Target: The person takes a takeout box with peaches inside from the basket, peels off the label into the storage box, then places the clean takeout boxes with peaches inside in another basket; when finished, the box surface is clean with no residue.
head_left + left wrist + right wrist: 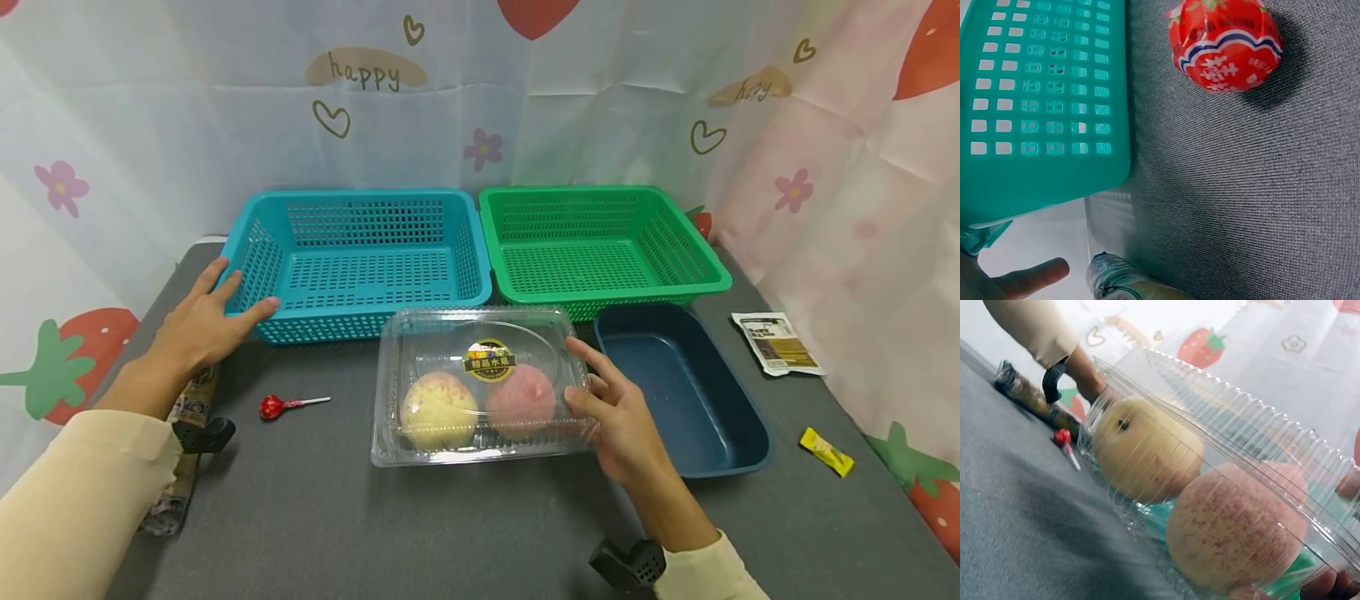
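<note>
A clear plastic fruit container (489, 433) with a gold-and-black label is held above the grey table by my right hand (618, 417), which grips its right edge. Inside lie a yellowish peach-like fruit (1147, 450) and a pinkish one (1238, 531). My left hand (202, 321) rests at the left front corner of the blue basket (367, 321), fingers spread along the rim; a straight finger (1035, 278) shows in the left wrist view. In front of that basket lies a red-wrapped lollipop (273, 407).
A green basket (615, 296) stands right of the blue one. Nearer is a dark blue tub (693, 392). At the right lie a white-and-brown packet (780, 343) and a small yellow wrapped piece (827, 452). A long clear-wrapped package (167, 508) lies under the left forearm.
</note>
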